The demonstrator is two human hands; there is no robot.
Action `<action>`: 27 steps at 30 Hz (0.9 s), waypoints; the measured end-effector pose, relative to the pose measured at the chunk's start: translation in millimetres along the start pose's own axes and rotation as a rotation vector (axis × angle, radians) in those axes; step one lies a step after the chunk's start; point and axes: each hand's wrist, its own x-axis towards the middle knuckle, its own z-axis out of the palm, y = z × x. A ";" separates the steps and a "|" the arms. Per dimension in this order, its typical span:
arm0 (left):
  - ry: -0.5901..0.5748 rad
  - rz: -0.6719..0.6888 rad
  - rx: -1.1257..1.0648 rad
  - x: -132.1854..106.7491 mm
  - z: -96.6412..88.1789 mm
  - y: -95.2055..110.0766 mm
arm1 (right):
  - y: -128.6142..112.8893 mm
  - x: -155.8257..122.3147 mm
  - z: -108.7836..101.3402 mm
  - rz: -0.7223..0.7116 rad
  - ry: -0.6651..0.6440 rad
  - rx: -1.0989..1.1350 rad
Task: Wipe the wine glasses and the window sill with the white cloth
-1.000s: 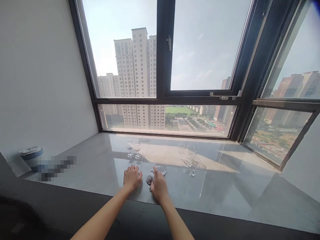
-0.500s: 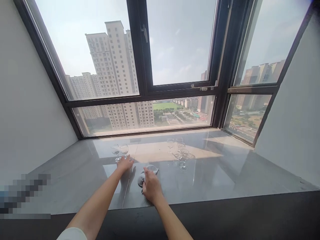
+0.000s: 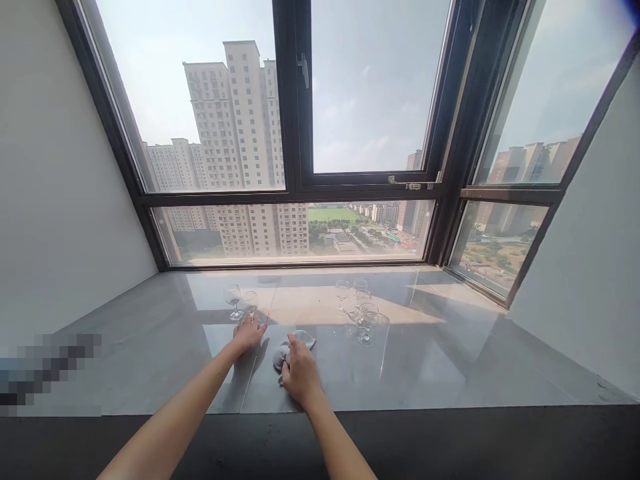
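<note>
My left hand (image 3: 249, 335) reaches forward over the sill, its fingers closed around the lower part of a small clear wine glass (image 3: 251, 301). The glass is upright, and the hand hides its stem and foot. Just left of it stands another wine glass (image 3: 233, 300), apart from the hand. My right hand (image 3: 301, 375) is closed on a bunched grey cloth (image 3: 306, 339), which lies on the tiles with some fabric spreading beyond the fingers. Farther right is a cluster of several clear glasses (image 3: 367, 320), overlapping in view.
The glossy grey tiled sill (image 3: 430, 373) ends at a dark front edge (image 3: 450, 433). Dark window frames (image 3: 295, 197) stand behind it, with white walls (image 3: 575, 287) at both sides. Sunlight and reflections streak the tiles. A blurred patch (image 3: 45, 373) covers something at lower left.
The glass at my left hand has come slightly toward me, now nearer than the glass beside it. My right hand stays on the cloth. The camera view has shifted a little.
</note>
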 end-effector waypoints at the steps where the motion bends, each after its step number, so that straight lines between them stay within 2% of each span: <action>1: -0.008 0.002 0.000 -10.6 0.1 0.5 | 0.3 0.0 0.4 0.002 0.002 0.000; 5: -0.018 0.040 0.001 -62.5 2.4 2.1 | 1.0 -0.7 1.4 0.022 0.005 -0.004; 9: 0.074 0.127 -0.001 -112.6 3.3 7.0 | 1.4 -2.0 0.7 0.022 -0.002 -0.004; 12: 0.145 0.153 -0.013 -136.0 -0.9 13.8 | 1.5 -2.9 -0.5 0.020 -0.005 0.002; 19: 0.222 0.163 -0.071 -149.9 -16.2 28.0 | 2.3 -4.5 0.4 0.025 0.008 0.023; 27: 0.239 0.181 -0.119 -151.8 -17.9 27.7 | 5.0 -3.8 3.1 0.029 0.006 0.011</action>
